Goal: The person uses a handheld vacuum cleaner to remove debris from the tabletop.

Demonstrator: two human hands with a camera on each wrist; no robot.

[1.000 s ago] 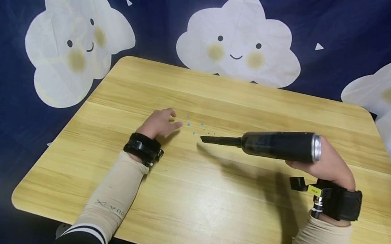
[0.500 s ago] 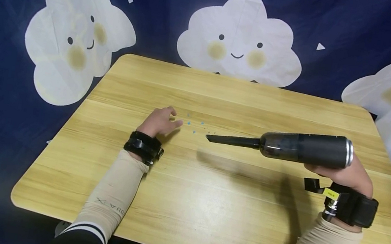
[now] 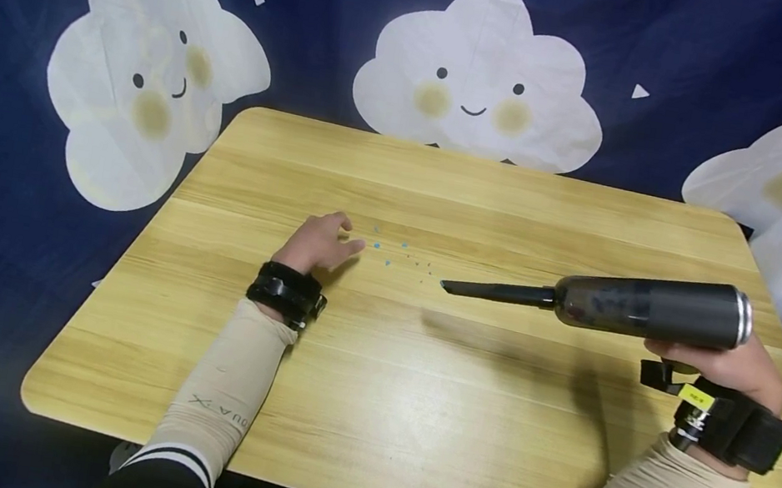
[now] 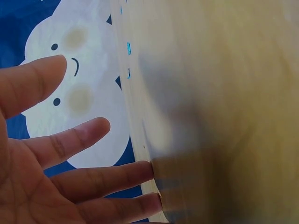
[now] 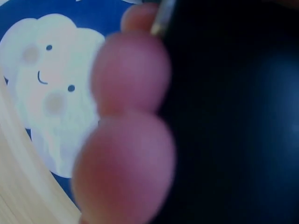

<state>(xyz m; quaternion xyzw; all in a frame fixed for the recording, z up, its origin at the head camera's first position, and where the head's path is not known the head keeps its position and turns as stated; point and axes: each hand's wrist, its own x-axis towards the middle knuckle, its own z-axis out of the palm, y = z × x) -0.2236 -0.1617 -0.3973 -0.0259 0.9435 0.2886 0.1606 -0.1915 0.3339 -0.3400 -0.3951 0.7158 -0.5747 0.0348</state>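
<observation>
My right hand (image 3: 730, 362) grips a black handheld vacuum cleaner (image 3: 647, 308) by its rear end, above the right side of the table. Its narrow nozzle (image 3: 497, 292) points left, the tip just right of a scatter of small blue and dark bits (image 3: 388, 262). In the right wrist view, curled fingers (image 5: 126, 168) press against the dark vacuum body (image 5: 224, 121), which fills that side. My left hand (image 3: 321, 244) rests on the table left of the bits, fingers spread and holding nothing. The left wrist view shows its fingertips (image 4: 147, 172) at the tabletop, with blue bits (image 4: 129, 48) beyond.
The wood-grain table (image 3: 337, 405) has rounded corners and spans most of the head view. Behind it hangs a dark blue cloth (image 3: 317, 30) printed with smiling clouds. Black camera bands (image 3: 287, 293) sit on both wrists. The vacuum casts a shadow on the tabletop.
My right hand has moved right with the vacuum, drawing the nozzle tip away from the blue bits. More dark specks show where the nozzle was. The left hand has stayed in place.
</observation>
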